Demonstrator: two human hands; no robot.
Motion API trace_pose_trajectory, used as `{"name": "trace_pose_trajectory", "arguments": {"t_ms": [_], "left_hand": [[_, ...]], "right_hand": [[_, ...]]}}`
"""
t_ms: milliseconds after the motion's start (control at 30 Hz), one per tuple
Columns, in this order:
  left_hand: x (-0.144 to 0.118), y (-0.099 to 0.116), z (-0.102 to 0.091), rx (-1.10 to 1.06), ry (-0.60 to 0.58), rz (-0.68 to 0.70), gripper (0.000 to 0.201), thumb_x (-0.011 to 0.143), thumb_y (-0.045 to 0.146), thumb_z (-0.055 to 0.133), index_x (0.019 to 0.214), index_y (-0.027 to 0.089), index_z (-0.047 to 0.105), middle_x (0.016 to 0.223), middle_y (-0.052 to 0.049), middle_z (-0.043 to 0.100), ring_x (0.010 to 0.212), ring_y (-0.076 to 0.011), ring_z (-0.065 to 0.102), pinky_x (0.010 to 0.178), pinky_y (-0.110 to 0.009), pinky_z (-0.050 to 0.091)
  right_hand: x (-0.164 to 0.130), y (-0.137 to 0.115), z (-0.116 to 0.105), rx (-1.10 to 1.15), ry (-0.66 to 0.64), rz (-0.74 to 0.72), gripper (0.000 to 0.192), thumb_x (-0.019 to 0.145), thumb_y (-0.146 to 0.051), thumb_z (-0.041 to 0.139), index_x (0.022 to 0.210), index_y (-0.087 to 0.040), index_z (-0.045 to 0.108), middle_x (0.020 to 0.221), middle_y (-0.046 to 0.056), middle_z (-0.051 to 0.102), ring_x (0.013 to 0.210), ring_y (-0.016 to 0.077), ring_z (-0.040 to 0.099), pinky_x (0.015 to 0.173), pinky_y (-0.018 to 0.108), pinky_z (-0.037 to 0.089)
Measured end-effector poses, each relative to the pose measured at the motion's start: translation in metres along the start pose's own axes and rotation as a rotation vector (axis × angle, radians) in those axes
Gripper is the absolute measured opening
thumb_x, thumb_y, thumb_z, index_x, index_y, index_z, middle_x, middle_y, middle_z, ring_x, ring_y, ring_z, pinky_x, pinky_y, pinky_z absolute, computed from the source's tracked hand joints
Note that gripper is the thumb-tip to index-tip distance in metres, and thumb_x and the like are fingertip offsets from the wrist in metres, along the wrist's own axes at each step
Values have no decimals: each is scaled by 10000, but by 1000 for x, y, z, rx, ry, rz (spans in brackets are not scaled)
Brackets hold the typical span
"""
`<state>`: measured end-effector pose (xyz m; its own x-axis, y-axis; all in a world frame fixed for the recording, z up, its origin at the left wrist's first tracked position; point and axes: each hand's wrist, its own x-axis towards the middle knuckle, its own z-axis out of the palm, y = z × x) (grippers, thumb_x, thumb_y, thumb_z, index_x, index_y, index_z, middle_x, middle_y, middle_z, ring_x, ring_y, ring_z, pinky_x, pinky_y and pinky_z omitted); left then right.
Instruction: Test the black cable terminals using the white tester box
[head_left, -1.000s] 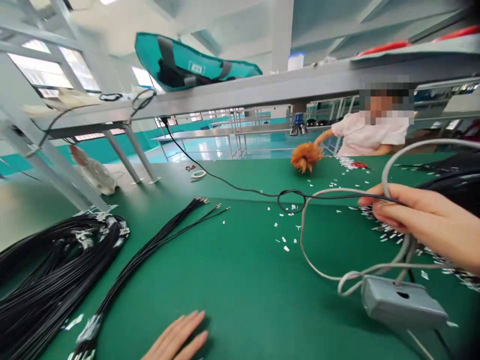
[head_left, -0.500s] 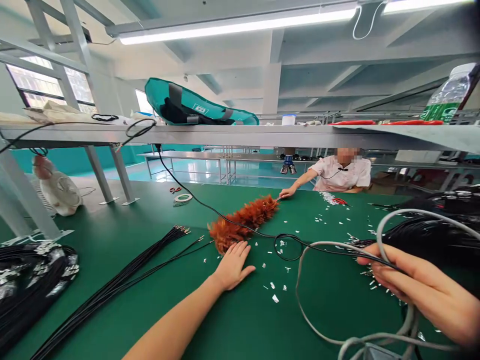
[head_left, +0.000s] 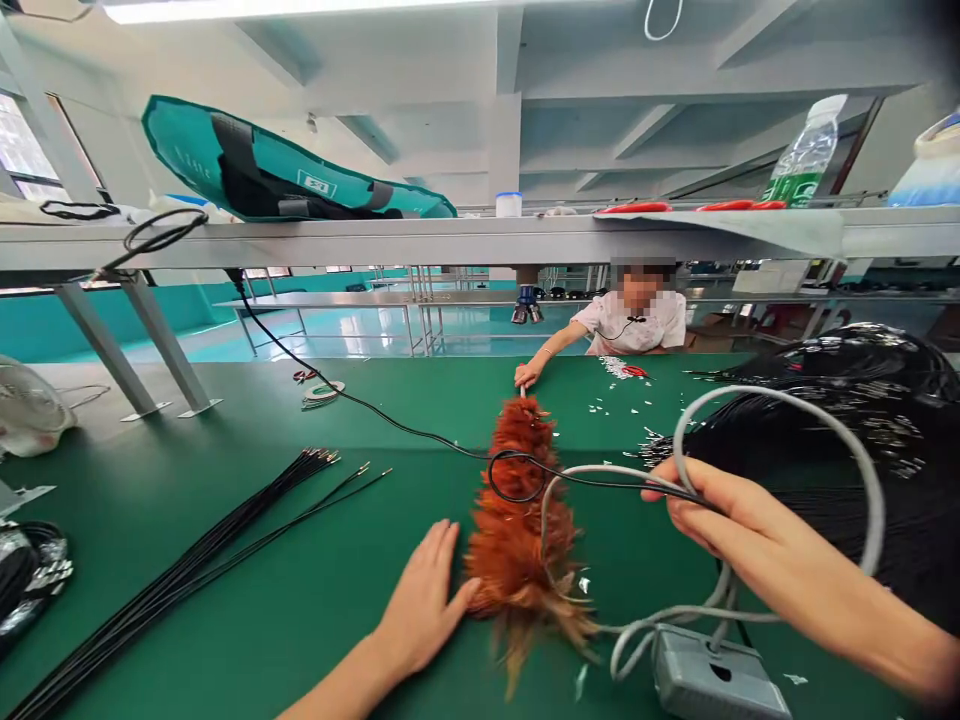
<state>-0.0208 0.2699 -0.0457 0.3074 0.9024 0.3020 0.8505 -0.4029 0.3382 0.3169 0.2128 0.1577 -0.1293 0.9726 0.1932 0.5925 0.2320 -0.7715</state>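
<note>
My left hand (head_left: 421, 600) lies flat on the green table with its fingers out, the thumb touching the edge of a reddish-brown feather duster (head_left: 514, 540). A co-worker's hand (head_left: 528, 376) across the table holds the duster's handle. My right hand (head_left: 739, 535) is closed around a black cable (head_left: 600, 483) and a grey cable (head_left: 787, 393), lifted above the table. The black cable makes a small loop over the duster. A grey box (head_left: 712, 685) with cable attached sits below my right hand.
Black cables (head_left: 225, 550) with metal tips lie at left; a large black cable pile (head_left: 862, 440) is at right. White scraps (head_left: 619, 368), red-handled scissors (head_left: 635, 371) and a tape roll (head_left: 324, 390) lie farther back. An overhead shelf (head_left: 337, 240) spans the table.
The feather duster has swung toward me, from slanting left to pointing nearly straight at me. My left hand has slid nearer and left of it. The view has turned right.
</note>
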Motion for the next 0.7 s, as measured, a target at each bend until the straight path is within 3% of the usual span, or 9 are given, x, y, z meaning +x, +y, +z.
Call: {"name": "trace_pose_trajectory", "arguments": {"t_ms": [100,200,333,400,533,600,700], "left_hand": [[25,43,22,-85,-58,140,583,970,401,410,1464,102,327,1530,-198,388,1419,-273,358,1154,-460,361],[55,71,37,-171,-74,213,553,952,343,475,1440,104,372,1504,-201,428,1402,-277,389,1141,-451,384],[95,96,47,-294,-27,206,430,961,334,540,1350,159,485,1376,-150,561,1232,-277,566,1015,-485,486],[102,102,46,-329,13,159,336,962,332,555,1251,160,555,1275,-119,610,1127,-258,613,948,-479,511],[71,86,23,-327,6,47,174,918,288,556,827,150,612,847,-43,661,812,-200,645,743,-355,531],[38,68,1,-314,-37,3,223,867,307,544,676,192,548,664,-2,610,649,-185,608,618,-298,498],[-14,40,-35,-302,-82,-43,316,889,392,428,635,224,513,607,15,600,594,-183,590,571,-271,465]], "right_hand": [[3,-10,1,5,-39,-19,148,846,-342,461,894,-236,552,794,-7,513,685,165,429,611,274,361],[13,-22,-1,33,-109,-24,134,809,-280,459,868,-204,553,724,-27,470,635,136,401,589,253,330],[32,-41,-2,89,-419,-18,153,728,-210,442,835,-184,550,607,-69,359,532,98,297,498,220,216],[40,-51,2,93,-572,-4,150,676,-208,444,779,-183,551,560,-81,334,499,89,273,475,212,207],[50,-63,22,53,-789,24,175,621,-163,439,697,-173,597,503,-92,340,451,71,262,448,188,214],[52,-66,40,17,-808,-4,219,628,-113,401,639,-163,614,485,-96,327,443,57,249,452,171,195],[60,-65,71,-71,-751,-66,286,658,-53,371,537,-163,606,455,-98,335,444,48,278,463,158,205]]}}
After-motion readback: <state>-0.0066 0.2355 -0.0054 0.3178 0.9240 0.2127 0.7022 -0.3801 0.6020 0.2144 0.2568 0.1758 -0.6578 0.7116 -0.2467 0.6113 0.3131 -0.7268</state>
